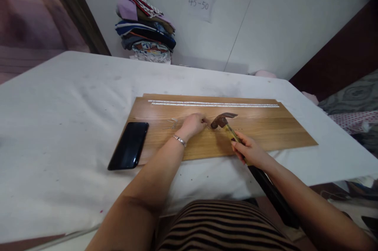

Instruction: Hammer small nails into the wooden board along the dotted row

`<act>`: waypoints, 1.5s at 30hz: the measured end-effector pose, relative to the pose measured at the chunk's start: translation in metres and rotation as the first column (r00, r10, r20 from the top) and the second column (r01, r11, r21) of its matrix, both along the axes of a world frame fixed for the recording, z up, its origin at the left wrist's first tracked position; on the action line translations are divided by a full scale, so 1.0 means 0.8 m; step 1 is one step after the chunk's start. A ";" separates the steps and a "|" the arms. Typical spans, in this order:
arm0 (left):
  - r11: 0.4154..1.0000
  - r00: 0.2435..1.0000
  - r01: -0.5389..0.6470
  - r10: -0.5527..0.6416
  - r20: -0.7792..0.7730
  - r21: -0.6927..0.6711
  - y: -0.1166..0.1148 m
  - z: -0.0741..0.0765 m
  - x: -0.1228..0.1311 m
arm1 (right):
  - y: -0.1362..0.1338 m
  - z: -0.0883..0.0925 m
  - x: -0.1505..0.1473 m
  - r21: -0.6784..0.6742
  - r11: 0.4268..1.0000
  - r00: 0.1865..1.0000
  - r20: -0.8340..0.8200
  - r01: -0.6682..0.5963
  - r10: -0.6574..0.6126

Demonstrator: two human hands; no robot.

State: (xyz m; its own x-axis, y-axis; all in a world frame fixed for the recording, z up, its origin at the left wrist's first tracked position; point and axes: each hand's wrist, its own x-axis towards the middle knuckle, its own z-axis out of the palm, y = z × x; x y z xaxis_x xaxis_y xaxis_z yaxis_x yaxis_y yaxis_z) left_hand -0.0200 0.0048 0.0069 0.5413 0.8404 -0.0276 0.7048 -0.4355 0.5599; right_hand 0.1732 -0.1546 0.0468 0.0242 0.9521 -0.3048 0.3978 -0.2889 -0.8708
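Note:
A wooden board (265, 132) lies on the white table (59, 97). My left hand (193, 123) rests on the board with its fingers pinched together close to the hammer's head; what they pinch is too small to see. My right hand (251, 150) is wrapped round the yellow and black handle of a claw hammer (223, 120), whose rusty head sits low over the board just right of my left fingertips. A few loose nails (173, 123) lie on the board left of my left hand.
A black phone (129, 145) lies at the board's left end, partly over its edge. Two white measuring strips (212, 104) run along the board's far side. A pile of folded fabrics (146, 26) stands against the wall. Paper notes (202, 2) hang on the wall.

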 end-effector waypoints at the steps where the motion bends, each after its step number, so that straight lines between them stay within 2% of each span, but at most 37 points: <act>1: 1.000 1.000 0.001 -0.001 -0.001 0.000 0.000 0.000 0.000 | 0.000 0.000 0.000 -0.001 1.000 1.000 -0.004 0.000 0.000; 20: 1.000 1.000 -0.018 0.018 -0.009 -0.001 -0.003 0.002 -0.002 | 0.001 -0.007 0.009 0.002 1.000 1.000 -0.014 -0.021 0.021; 30: 1.000 1.000 0.014 -0.014 -0.011 0.008 -0.003 0.005 -0.002 | 0.004 -0.004 0.004 -0.006 1.000 1.000 0.002 -0.030 0.030; 36: 1.000 1.000 -0.001 0.001 0.019 -0.013 -0.002 0.002 -0.002 | 0.003 -0.002 0.002 -0.006 1.000 1.000 -0.007 -0.027 0.027; 45: 1.000 1.000 0.007 -0.007 0.006 0.031 0.002 -0.007 0.000 | 0.003 0.001 0.006 0.032 0.999 1.000 -0.003 0.005 -0.005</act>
